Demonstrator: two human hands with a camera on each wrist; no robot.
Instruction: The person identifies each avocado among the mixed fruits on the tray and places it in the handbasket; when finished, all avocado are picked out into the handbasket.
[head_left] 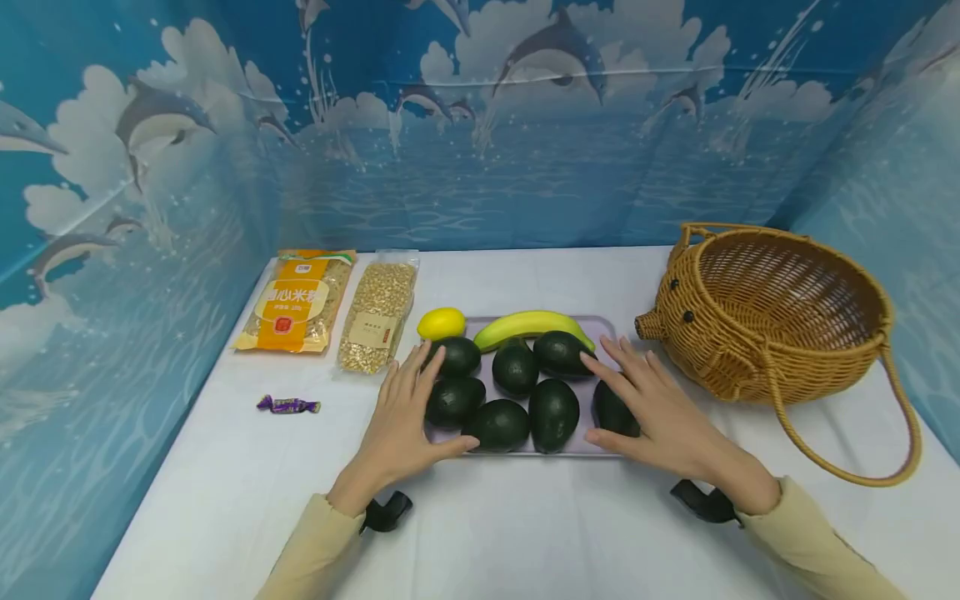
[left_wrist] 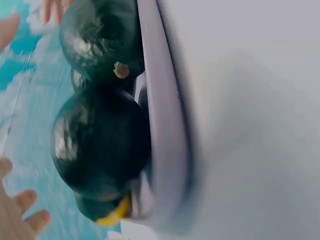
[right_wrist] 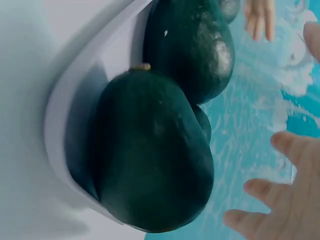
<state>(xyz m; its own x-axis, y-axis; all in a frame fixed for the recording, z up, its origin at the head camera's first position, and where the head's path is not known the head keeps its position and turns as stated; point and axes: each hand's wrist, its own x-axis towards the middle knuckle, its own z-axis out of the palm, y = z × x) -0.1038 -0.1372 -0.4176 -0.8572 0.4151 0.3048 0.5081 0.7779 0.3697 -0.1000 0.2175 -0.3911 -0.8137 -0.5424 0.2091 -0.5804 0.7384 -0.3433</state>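
Note:
A shallow lilac tray [head_left: 585, 447] holds several dark green avocados [head_left: 553, 415] and a yellow banana [head_left: 525, 326]; a lemon [head_left: 441, 323] lies at its back left corner. Spread over the tray's left side, the left hand [head_left: 405, 421] has its fingers apart beside the avocados. The right hand [head_left: 660, 417] is spread the same way at the right side, near the rightmost avocado [head_left: 613, 410]. Neither hand grips anything; whether fingertips touch the avocados, I cannot tell. In the right wrist view that avocado [right_wrist: 155, 150] lies against the tray's rim [right_wrist: 57, 125], with fingers [right_wrist: 265, 192] to its right.
A wicker basket [head_left: 810, 367] with an animal snout stands at the right, its handle [head_left: 847, 477] lying on the table. An orange-labelled bag [head_left: 296, 304], a clear bag of grains [head_left: 378, 312] and a purple wrapped candy [head_left: 288, 406] lie at the left. A patterned curtain hangs behind.

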